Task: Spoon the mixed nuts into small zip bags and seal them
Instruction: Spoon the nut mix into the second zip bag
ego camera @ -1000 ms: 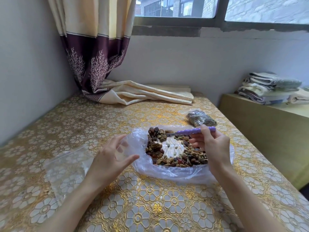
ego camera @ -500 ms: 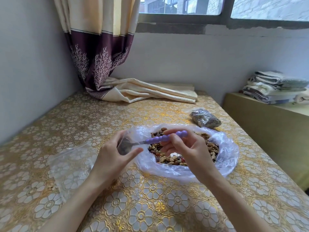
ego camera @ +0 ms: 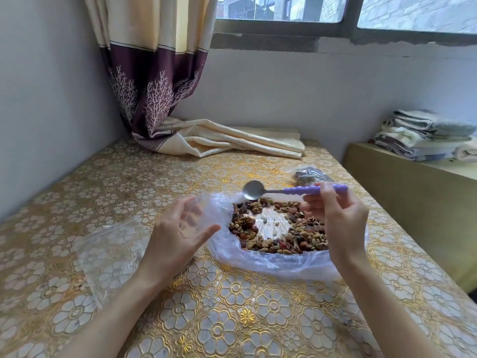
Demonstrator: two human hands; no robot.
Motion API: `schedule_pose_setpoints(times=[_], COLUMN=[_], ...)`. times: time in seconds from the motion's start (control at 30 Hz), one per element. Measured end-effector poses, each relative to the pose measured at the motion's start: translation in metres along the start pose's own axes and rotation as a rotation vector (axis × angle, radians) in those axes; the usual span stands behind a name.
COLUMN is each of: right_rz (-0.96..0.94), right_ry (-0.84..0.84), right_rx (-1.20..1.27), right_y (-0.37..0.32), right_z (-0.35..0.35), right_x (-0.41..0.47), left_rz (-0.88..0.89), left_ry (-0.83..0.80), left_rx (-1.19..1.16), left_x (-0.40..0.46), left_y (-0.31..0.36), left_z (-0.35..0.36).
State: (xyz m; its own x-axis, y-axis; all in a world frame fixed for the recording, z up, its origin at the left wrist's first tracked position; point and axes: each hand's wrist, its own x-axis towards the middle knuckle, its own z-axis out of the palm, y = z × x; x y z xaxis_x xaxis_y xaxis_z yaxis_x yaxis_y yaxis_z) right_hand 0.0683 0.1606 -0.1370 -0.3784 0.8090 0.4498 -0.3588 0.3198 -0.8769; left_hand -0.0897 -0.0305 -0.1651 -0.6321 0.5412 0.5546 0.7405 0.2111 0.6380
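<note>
From the head camera, my right hand [ego camera: 343, 223] grips a spoon [ego camera: 284, 190] by its purple beaded handle, thumb and curled fingers pinched round it. The handle runs level, and the steel bowl sticks out to the left of my fingers, empty, its hollow facing me. It hangs above the far rim of the mixed nuts [ego camera: 278, 228], clear of them.

The nuts lie directly under and just left of my right fingers, spread in a ring with a bare patch in the middle, on a big clear plastic bag [ego camera: 271, 264] opened flat on the table [ego camera: 232, 319]. My right wrist crosses the near right edge of that bag.

My left hand [ego camera: 178, 233] holds a small zip bag [ego camera: 196, 215] at the left edge of the nuts. The fingers are loosely curved round its clear mouth with the thumb pointing right; the film is so transparent I cannot tell how firmly I grip it.

Left of my left wrist, more clear zip bags [ego camera: 111, 246] lie flat on the flowered gold cloth. Beyond my right fingertips, just past the spoon handle, sits a filled bag [ego camera: 308, 177] of dark contents.
</note>
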Motion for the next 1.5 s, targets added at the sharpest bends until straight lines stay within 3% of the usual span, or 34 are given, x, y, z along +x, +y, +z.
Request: schedule_pose_setpoints(times=[0.2,0.43,0.83,1.07,1.27,1.5], right_rz=[-0.134,-0.163,0.253,0.301,0.229,0.177], right_ry=[0.116,0.076,-0.183,-0.078,0.021,-0.116], right_rx=[-0.355,-0.447,-0.072,-0.047,0.009,0.138], right_y=[0.011,0.016,0.016,0.017,0.008,-0.010], right_z=[-0.014,-0.009,-0.002,-0.002,-0.004,0.012], right_x=[0.004,0.004,0.003,0.003,0.004,-0.010], left_rz=[0.017,0.018,0.016,0.009,-0.017,-0.085], left_ry=[-0.020,-0.016,-0.024,-0.055,-0.053,-0.038], left_rx=[0.048,0.032,0.032,0.034,0.020,-0.038], left_x=[-0.001,-0.001,-0.001,-0.002,-0.002,0.000], left_y=[-0.001,0.001,0.004,0.003,0.005,-0.003], left_z=[0.001,0.001,-0.001,0.002,0.003,0.007])
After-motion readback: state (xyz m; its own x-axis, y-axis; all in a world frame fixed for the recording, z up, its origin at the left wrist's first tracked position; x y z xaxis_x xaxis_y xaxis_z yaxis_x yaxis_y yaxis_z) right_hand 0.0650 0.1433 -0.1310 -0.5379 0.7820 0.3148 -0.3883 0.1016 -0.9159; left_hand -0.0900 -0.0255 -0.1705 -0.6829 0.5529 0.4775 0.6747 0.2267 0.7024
